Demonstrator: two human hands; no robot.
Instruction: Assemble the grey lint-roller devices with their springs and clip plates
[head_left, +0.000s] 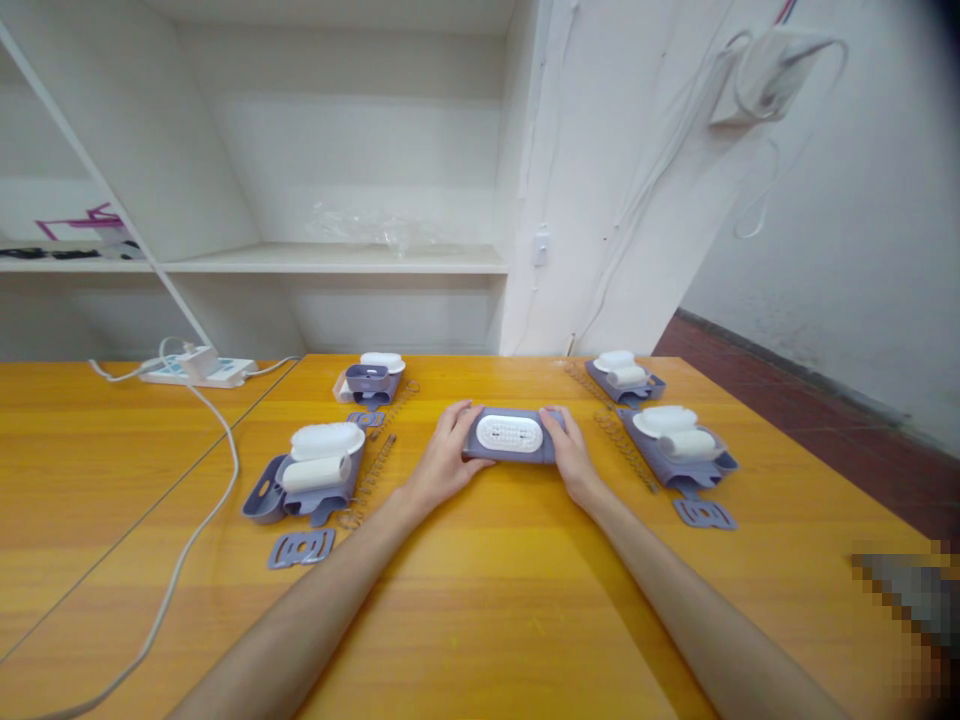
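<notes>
Between my two hands is a grey-purple plastic housing (472, 440) with a white oval bristled or dotted insert (510, 434) facing me. My left hand (452, 450) grips its left end, thumb along the lower edge and fingers over the top. On the right end, my right hand (568, 447) is closed round the housing. The undersides of the fingers are hidden. Nearest to my left forearm lie a coiled spring (373, 480) and a flat grey cut-out plate (301, 548). To the right of my right hand is another long spring (628, 450).
Sets of grey-purple housings with white ovals and white rollers stand at left (319, 473), back left (373, 380), right (675, 447) and back right (625, 377). A power strip (199, 372) with a white cable (235, 460) lies at left. White shelving (337, 258) rises behind the table.
</notes>
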